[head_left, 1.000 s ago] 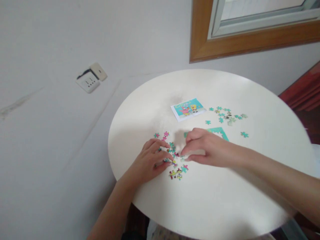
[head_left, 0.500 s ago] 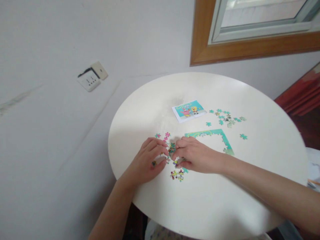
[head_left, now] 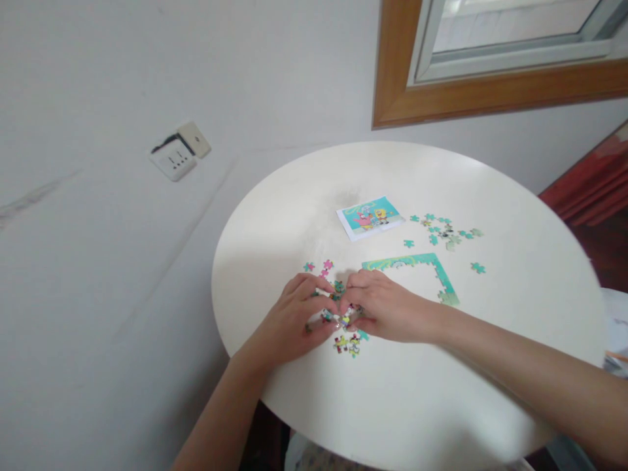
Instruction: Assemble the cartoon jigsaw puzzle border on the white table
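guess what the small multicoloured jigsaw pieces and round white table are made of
Small multicoloured jigsaw pieces: probably printed cardboard, looking thin with coloured faces; finish unclear. Round white table: perhaps laminate or painted board, satin, given its soft sheen.

Since a second ago the right hand (head_left: 377, 299) has moved left and nearer, baring more of the puzzle border (head_left: 443, 276). The left hand (head_left: 298, 320) has shifted right since half a second ago, narrowing the gap between their fingertips around the small puzzle pieces (head_left: 346, 321)
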A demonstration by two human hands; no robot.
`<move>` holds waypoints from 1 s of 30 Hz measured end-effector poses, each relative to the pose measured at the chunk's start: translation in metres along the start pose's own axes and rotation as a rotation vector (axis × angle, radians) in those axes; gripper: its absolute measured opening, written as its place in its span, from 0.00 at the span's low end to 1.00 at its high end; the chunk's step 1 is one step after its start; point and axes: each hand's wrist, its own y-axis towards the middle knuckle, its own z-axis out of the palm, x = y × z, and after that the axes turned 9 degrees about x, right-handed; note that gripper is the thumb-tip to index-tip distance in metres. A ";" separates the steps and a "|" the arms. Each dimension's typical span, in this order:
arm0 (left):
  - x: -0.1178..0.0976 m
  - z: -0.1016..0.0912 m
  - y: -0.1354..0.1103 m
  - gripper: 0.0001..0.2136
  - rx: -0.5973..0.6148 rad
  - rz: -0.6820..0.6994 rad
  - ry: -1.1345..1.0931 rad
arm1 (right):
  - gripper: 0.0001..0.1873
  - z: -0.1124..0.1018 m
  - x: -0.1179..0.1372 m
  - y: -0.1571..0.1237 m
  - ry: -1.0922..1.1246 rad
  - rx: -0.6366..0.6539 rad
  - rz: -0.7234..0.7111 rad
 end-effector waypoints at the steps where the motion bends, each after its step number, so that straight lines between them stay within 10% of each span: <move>1: -0.001 0.001 0.001 0.06 0.004 0.007 -0.008 | 0.09 0.001 0.000 0.000 -0.005 -0.007 -0.003; 15: -0.003 0.001 0.003 0.05 0.006 0.056 -0.029 | 0.04 0.011 -0.001 0.005 0.007 -0.096 -0.033; 19: 0.002 -0.003 0.002 0.09 -0.038 0.082 0.025 | 0.05 -0.017 -0.014 -0.002 0.100 -0.123 -0.094; 25: 0.010 -0.007 -0.001 0.10 -0.154 0.049 0.088 | 0.12 -0.107 -0.089 -0.075 -0.017 -0.482 0.511; 30: 0.011 -0.006 -0.001 0.11 -0.159 0.033 0.114 | 0.14 -0.112 -0.143 -0.115 -0.080 -0.389 0.804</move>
